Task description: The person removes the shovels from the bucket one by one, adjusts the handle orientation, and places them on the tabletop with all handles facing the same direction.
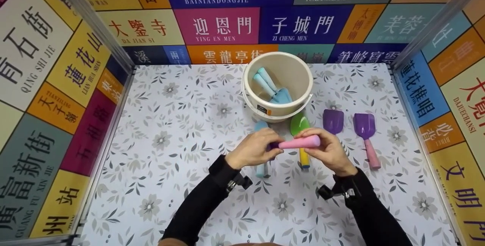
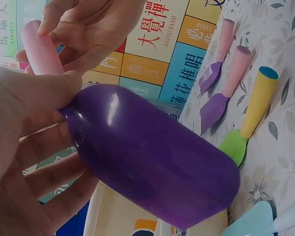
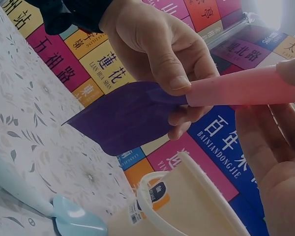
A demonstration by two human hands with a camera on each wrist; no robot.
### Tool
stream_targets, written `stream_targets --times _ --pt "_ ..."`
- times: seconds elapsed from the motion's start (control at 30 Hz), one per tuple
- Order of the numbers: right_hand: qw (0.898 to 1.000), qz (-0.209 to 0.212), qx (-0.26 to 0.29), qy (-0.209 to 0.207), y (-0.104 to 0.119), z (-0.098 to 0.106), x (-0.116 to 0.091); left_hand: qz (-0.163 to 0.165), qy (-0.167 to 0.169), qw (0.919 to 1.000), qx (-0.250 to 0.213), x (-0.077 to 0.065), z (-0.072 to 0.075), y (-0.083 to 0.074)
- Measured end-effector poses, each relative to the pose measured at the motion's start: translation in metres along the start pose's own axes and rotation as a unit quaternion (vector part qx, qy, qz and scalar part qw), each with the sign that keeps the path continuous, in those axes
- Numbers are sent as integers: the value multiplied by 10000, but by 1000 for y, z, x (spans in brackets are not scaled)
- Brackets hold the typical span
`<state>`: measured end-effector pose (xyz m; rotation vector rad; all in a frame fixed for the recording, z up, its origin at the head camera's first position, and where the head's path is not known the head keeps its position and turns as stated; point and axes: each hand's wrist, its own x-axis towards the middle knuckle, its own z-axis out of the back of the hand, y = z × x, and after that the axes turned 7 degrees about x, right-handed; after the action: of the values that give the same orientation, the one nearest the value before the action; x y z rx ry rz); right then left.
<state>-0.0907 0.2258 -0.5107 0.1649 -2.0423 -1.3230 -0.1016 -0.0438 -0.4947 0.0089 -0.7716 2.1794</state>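
Held level in both hands is a toy shovel (image 1: 300, 142) with a pink handle and a purple blade, which shows whole in the left wrist view (image 2: 152, 152). My left hand (image 1: 251, 148) pinches its neck between thumb and fingers, where blade meets handle. Toward the handle's end, my right hand (image 1: 330, 152) grips with thumb and fingertips. Beneath the hands lie a green shovel (image 1: 300, 124) with a yellow handle and a light blue shovel (image 1: 260, 169), partly hidden by the left hand.
A cream bucket (image 1: 253, 104) stands behind the hands, with light blue shovels (image 1: 282, 96) inside. To the right lie two more purple shovels, one nearer (image 1: 333, 121) and one farther out (image 1: 365, 124). Walls of printed panels (image 1: 218, 26) enclose the flowered tabletop (image 1: 159, 177).
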Motion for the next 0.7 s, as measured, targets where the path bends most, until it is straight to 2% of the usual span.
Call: stream_targets --times 0.1,0.2,0.3,0.37,0.43,0.47,0.53,0.63,0.7 --pt "9999 52 100 -112 4 3 0 -85 -473 9988 -32 -3 1 3" --pt "9992 159 162 -343 7 6 1 -79 -1084 9936 -304 -4 4 7" --pt "9975 111 149 -678 7 9 0 17 -1817 9808 -705 -6 6 11" --pt "9956 8 117 -930 6 10 -1 132 -2400 9660 -951 -7 7 13" --pt "9930 -134 167 -1159 4 10 -2 212 -2979 9448 -1346 -9 8 15" --pt "9916 -219 181 -1265 3 10 -3 213 -3255 9314 -1616 -9 8 16" --pt "9881 -426 183 -1463 1 10 -4 134 -3766 8992 -2224 -10 8 16" --pt "9806 -816 264 -1760 -2 10 -6 -181 -4409 8459 -2996 -9 8 14" --pt "9742 -1126 334 -1927 -3 9 -5 -364 -4771 8203 -3133 -9 6 14"
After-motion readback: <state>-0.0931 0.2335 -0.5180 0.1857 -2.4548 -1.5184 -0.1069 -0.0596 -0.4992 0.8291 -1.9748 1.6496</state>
